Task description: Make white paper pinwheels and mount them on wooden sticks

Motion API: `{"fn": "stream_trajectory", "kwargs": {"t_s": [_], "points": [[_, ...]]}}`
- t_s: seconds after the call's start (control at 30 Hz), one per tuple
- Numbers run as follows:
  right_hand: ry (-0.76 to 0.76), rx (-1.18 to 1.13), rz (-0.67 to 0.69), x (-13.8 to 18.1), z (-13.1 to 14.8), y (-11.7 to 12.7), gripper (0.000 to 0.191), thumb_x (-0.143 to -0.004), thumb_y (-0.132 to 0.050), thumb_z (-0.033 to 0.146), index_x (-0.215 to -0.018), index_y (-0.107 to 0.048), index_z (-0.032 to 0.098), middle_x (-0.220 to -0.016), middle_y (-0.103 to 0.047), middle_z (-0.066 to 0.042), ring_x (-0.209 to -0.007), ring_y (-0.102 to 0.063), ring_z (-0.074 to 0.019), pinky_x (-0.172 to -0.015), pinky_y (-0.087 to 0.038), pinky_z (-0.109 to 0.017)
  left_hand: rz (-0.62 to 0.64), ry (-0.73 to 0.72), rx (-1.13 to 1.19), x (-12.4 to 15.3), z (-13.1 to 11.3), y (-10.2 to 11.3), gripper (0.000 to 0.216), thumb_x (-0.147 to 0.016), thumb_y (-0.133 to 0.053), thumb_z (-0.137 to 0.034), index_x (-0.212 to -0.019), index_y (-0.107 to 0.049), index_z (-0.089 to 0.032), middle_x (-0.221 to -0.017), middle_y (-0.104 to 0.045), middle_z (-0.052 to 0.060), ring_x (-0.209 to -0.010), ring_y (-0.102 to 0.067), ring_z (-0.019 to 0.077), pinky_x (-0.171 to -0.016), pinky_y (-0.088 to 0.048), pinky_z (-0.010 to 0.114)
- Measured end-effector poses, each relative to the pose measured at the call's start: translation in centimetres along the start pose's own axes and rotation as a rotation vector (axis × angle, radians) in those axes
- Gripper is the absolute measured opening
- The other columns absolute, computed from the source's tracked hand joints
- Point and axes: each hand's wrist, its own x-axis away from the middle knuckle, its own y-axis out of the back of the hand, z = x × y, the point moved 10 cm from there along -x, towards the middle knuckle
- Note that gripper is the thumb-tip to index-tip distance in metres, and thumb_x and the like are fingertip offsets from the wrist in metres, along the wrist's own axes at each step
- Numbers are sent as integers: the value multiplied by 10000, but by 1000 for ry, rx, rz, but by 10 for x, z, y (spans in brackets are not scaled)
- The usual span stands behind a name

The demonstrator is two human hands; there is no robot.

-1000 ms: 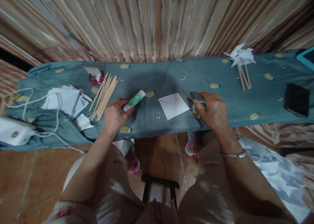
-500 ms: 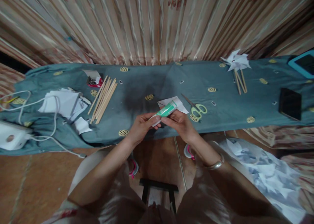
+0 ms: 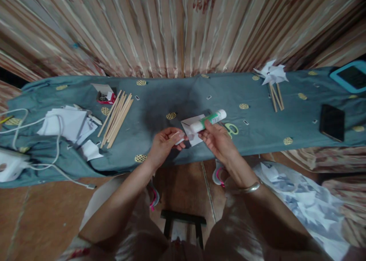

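My right hand (image 3: 215, 137) is closed around a green-and-white glue stick (image 3: 211, 119), which lies slantwise above a folded piece of white paper (image 3: 197, 140). Between the fingers of my left hand (image 3: 167, 142) is the small white glue stick cap (image 3: 180, 140), partly covered by the thumb. The paper rests on the cloth-covered table between my hands, partly hidden by the glue stick and right hand. Green-handled scissors (image 3: 233, 129) lie just beyond my right hand, their blades hidden behind the glue stick.
Wooden sticks (image 3: 117, 120), a red box (image 3: 106, 95) of small metal pieces and stacked white paper (image 3: 64, 123) are at left, near a cabled white device (image 3: 13, 165). A paper pinwheel (image 3: 273, 73), a phone (image 3: 331, 122) and a bag of folded paper (image 3: 309, 207) are at right.
The cap has come off the glue stick. My hands have moved apart, the cap staying in the left and the glue stick swinging right with the right hand, over the scissors.
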Motion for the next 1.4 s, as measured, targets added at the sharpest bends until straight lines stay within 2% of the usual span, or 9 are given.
{"fn": "stream_trajectory", "kwargs": {"t_s": [0.1,0.23,0.33,0.47,0.6,0.7,0.87,1.07,1.4], "points": [[-107,-102,-19,-4,-3,9,376,-563,-898,438,-735,-666,197,-678,-721,24,-602,-657,-89,-588,-550,-177,-131,-186,-435,-4,-23,27,318,-701,-762,-454,-819,-667,-174,-643,-645,-8,-521,-539,112,-509,-424,231],[-182,-146,11,-5,-4,10,360,-608,-874,446,-770,-676,194,-697,-731,11,-603,-662,-88,-573,-552,-170,-222,-429,-955,-8,-51,48,220,-796,-677,-386,-941,-708,-222,-815,-680,24,-655,-578,148,-654,-486,282],[-124,-83,18,-7,5,13,320,-607,-875,416,-710,-675,189,-649,-698,21,-582,-633,-80,-608,-551,-179,-234,-565,-1219,-14,-58,48,262,-848,-572,-245,-1077,-697,-229,-1064,-673,88,-922,-629,223,-843,-512,375],[70,150,-45,-12,27,26,274,-598,-871,375,-675,-682,192,-652,-670,35,-570,-583,-74,-611,-517,-207,-179,-579,-1431,-27,-49,36,403,-821,-502,-119,-1167,-676,-228,-1116,-671,108,-1066,-590,289,-938,-474,479],[177,408,-84,-18,37,35,298,-608,-844,430,-696,-669,207,-634,-644,37,-567,-561,-103,-591,-474,-252,-238,-577,-1476,-26,-52,30,481,-770,-579,-167,-1244,-625,-234,-1326,-591,115,-1224,-489,351,-966,-438,527],[187,501,-99,-21,36,38,309,-605,-833,450,-717,-652,226,-675,-662,24,-625,-593,-133,-658,-493,-288,-291,-708,-1388,-12,-65,19,514,-764,-609,-228,-1276,-576,-252,-1451,-493,107,-1314,-415,346,-1026,-387,544],[186,549,-108,-23,30,40,335,-622,-816,472,-746,-626,225,-709,-671,15,-651,-598,-142,-675,-499,-304,59,-877,-1213,11,-45,-38,318,-913,-525,-307,-1210,-605,-228,-1317,-621,99,-1285,-487,283,-1035,-394,480],[226,707,-100,-23,31,40,321,-706,-770,468,-819,-612,212,-742,-669,7,-662,-598,-139,-667,-494,-298,217,-724,-1219,6,-7,-61,418,-913,-550,-430,-1258,-604,-201,-1471,-482,176,-1409,-362,343,-1076,-302,556],[335,1066,-169,-16,45,29,306,-752,-733,472,-875,-648,205,-779,-702,-31,-655,-628,-173,-627,-491,-320,271,-658,-1306,-2,10,-65,511,-890,-594,-461,-1339,-534,-226,-1524,-425,156,-1458,-286,342,-1147,-208,578]]}}
